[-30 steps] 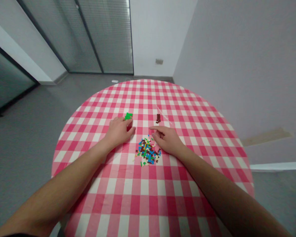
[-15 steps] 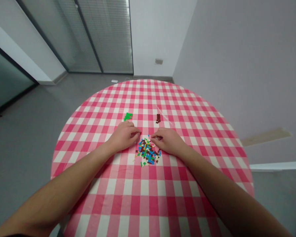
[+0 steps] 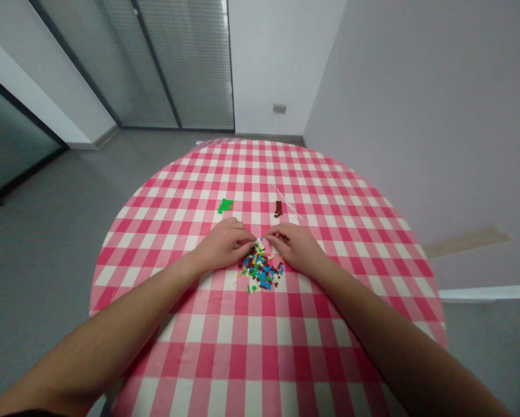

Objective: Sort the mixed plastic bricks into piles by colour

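Observation:
A loose heap of tiny building bricks (image 3: 262, 272) in blue, green, brown, white and yellow lies on the checked tablecloth in front of me. My left hand (image 3: 227, 243) rests at the heap's upper left, thumb and forefinger pinched together over its edge. Across from it, at the upper right of the heap, my right hand (image 3: 297, 246) is also closed in a pinch. The two sets of fingertips are close but apart. Whatever either pinch holds is too small to make out.
Beyond my left hand lies a flat group of green bricks (image 3: 226, 205). A group of dark brown bricks (image 3: 278, 208) lies beyond my right hand. The round table wears a red-and-white checked cloth (image 3: 260, 336). A wall (image 3: 438, 116) stands to the right.
My left hand has moved right and slightly toward me, so its fingertips now cover the heap's upper left edge. My right fingertips have shifted slightly away from me.

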The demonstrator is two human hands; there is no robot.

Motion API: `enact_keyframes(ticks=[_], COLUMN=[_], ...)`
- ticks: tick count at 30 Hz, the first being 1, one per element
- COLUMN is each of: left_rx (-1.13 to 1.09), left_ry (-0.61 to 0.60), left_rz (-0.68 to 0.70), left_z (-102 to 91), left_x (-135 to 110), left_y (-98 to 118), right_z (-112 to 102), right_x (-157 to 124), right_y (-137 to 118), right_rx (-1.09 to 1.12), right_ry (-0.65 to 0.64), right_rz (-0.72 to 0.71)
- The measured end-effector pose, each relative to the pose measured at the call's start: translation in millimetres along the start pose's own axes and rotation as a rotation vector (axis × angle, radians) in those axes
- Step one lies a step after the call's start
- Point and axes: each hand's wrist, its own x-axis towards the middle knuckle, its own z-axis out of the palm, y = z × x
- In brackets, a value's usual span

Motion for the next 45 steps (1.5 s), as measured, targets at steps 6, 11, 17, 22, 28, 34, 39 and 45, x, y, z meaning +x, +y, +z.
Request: enact_keyframes(ticks=[6,11,17,22,28,34,39,45], left_rx=[-0.028,-0.026,-0.035,-0.04,-0.041,0.03,0.175,0.207], left_ry=[0.041,0.093,0.106,0.086,0.074,0.113,0.234,0.192], left_rz=[0.005,-0.021,-0.046,-0.076,-0.048,-0.095,-0.335,-0.421], left_z=[2.0,2.5,3.3,2.9,2.3,-0.7,-14.4,-17.9], left_x=[-1,-1,0,0,1,1,-3,-7], left_y=[0,3,7,9,10,2,-32,-51], right_z=[4,7,7,7,8,9,8,8], right_x=[-3,-5,-5,-5,-5,-4,-4,-4], right_y=[0,-2,-6,-7,-7,-6,-2,1], right_rx=[0.116,0.267,0.252,0.241,0.261,0.229,0.2,0.155], right_ry=[0.078,0.11,0.074,0.05,0.034,0.065,0.131,0.146], right_rz=[0.03,0.088,0.035,0.034,0.032,0.015,0.04,0.037])
